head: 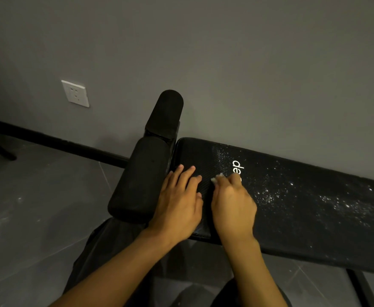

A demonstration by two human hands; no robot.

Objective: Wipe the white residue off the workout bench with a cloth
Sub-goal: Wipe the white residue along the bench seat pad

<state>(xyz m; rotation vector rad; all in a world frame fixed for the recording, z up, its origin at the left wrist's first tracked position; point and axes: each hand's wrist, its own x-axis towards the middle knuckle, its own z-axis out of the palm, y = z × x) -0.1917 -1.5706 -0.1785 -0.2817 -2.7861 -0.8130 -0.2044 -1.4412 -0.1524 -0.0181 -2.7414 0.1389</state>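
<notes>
pressing the left hand (177,204) flat, fingers straight, on the end of the black bench (292,235), gripping a small white cloth (216,177) against it in the curled right hand (232,207) just beside, with white residue (336,204) speckled rightward, foam rollers (141,180) and wall socket (75,93) beyond

Head view, dim warm indoor light: I see the matte grey wall (248,63) brightest mid-frame, falling dark toward the corners. Motion blur smears the right hand (233,207) and the small white cloth (217,177) it pinches; the black padded workout bench (303,218) swallows detail; wide-angle stretch at the borders
</notes>
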